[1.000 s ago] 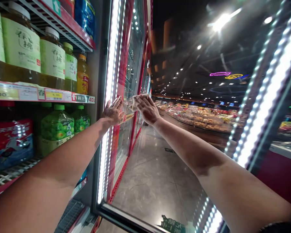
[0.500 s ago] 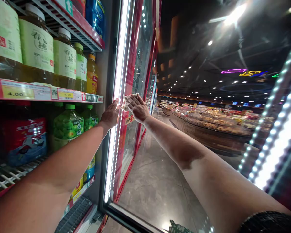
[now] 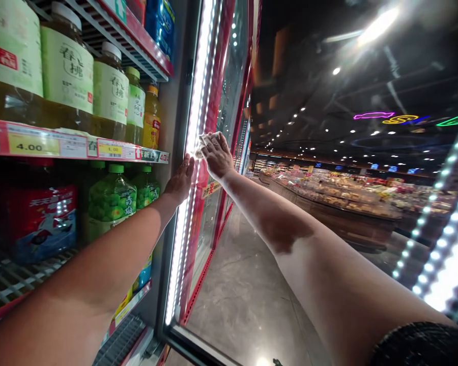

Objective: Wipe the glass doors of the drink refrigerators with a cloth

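Note:
My right hand point(image 3: 216, 154) presses a small pale cloth point(image 3: 205, 139) flat against the open glass cooler door point(image 3: 229, 107), close to the door's lit hinge-side frame. My left hand point(image 3: 180, 179) rests with fingers stretched out on the lit LED strip point(image 3: 191, 168) of that frame, just below and left of the right hand. Both arms reach forward from the bottom of the view.
Cooler shelves on the left hold green-labelled drink bottles point(image 3: 66, 76), green-capped bottles point(image 3: 112, 201) and a red pack point(image 3: 41, 218), with price tags point(image 3: 34, 143) along the shelf edge. Through the glass, a shop aisle, produce displays point(image 3: 339, 195) and ceiling lights show.
My right hand with the cloth has slid left and up along the glass toward the lit frame. My left hand has shifted slightly lower on the strip.

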`<state>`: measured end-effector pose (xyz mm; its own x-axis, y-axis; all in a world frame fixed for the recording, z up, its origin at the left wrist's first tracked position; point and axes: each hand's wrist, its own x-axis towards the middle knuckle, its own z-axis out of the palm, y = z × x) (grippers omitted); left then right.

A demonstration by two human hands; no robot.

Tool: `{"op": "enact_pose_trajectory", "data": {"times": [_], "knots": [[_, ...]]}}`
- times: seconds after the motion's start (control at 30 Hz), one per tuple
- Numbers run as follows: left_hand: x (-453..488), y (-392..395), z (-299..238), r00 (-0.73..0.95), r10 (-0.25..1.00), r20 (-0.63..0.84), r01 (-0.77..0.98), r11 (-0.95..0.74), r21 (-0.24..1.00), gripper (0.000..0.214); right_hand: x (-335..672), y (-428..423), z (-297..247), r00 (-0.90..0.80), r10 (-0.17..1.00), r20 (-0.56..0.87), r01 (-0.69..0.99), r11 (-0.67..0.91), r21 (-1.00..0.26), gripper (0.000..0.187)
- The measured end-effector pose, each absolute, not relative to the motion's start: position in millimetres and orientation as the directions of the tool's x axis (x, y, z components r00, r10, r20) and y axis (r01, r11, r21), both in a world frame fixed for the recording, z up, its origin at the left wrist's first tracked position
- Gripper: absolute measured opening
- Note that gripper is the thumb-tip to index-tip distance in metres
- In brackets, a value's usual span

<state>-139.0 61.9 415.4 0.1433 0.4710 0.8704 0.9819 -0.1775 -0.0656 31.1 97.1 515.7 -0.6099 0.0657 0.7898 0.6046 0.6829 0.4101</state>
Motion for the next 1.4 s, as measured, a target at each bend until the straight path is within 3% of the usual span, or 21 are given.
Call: {"op": "enact_pose_trajectory", "data": {"times": [0.07, 0.27, 0.47, 0.67, 0.77, 0.9, 1.07, 1.4], "knots": [[-138.4, 62.3, 415.1, 0.136, 0.477, 0.868, 0.985, -0.162, -0.065, 0.092, 24.2, 96.9, 513.8, -0.592, 0.067, 0.803, 0.614, 0.684, 0.394, 0.05], [-128.2, 52.1, 419.9, 0.089, 0.512, 0.854, 0.993, -0.111, -0.038, 0.08, 35.2, 90.9, 497.0, -0.769, 0.035, 0.639, 0.488, 0.677, 0.55, 0.049], [-115.0, 40.4, 426.8, 0.019, 0.581, 0.813, 1.0, -0.007, -0.018, 0.075, 51.7, 96.0, 527.2, -0.626, 0.035, 0.779, 0.581, 0.687, 0.436, 0.061], [-101.6, 32.1, 435.9, -0.032, 0.608, 0.794, 0.999, 0.029, 0.018, 0.067, 66.2, 92.2, 535.1, -0.775, 0.071, 0.628, 0.502, 0.673, 0.543, 0.059], [-96.0, 27.0, 439.2, -0.081, 0.632, 0.771, 0.997, 0.055, 0.059, 0.064, 86.8, 90.1, 544.6, -0.701, 0.087, 0.708, 0.577, 0.652, 0.492, 0.061], [-88.5, 23.3, 442.0, -0.094, 0.655, 0.75, 0.995, 0.084, 0.051, 0.08, 117.6, 84.1, 548.7, -0.541, 0.107, 0.834, 0.68, 0.64, 0.358, 0.06], [-73.2, 24.8, 448.2, -0.106, 0.728, 0.677, 0.994, 0.087, 0.062, 0.119, 156.3, 75.2, 534.5, -0.677, 0.075, 0.732, 0.582, 0.663, 0.471, 0.057], [-32.9, 32.3, 447.8, -0.148, 0.766, 0.625, 0.964, -0.03, 0.265, 0.126, 252.0, 70.3, 548.2, -0.524, 0.107, 0.845, 0.729, 0.569, 0.381, 0.061]]}}
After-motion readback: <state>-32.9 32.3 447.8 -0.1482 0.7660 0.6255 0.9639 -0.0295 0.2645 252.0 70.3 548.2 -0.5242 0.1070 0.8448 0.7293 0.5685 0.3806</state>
